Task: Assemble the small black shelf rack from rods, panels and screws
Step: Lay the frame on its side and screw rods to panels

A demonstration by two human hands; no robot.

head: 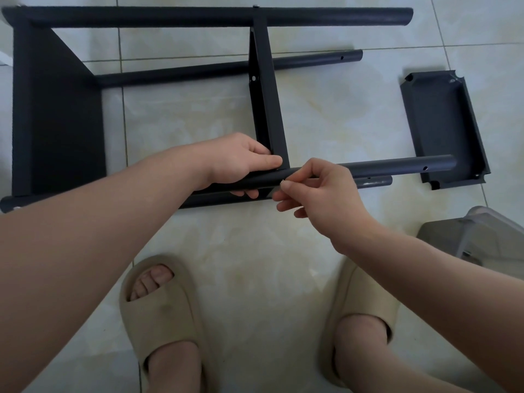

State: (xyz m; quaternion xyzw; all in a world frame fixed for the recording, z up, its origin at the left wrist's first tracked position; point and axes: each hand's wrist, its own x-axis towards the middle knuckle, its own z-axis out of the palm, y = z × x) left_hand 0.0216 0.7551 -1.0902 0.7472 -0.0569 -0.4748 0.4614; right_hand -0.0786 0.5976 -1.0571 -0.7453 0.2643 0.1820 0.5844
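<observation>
Screw-in step: black round rod [397, 164] gripped by left hand [241, 163], small pale screw [282, 182] pinched by right hand [320, 191]; hole alignment needed next.

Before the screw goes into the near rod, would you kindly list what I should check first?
1. Screw held: the right hand pinches a small screw at its fingertips. Ok.
2. Rod steadied: the left hand grips the near rod where the middle panel meets it. Ok.
3. Rod hole lined up with the panel's hole: hidden by both hands. Cannot tell.
4. Screw seated in the joint: it shows between the fingers, not sunk in. Not ok.
5. Loose panel ready: it lies apart at the right, untouched. Ok.
</observation>
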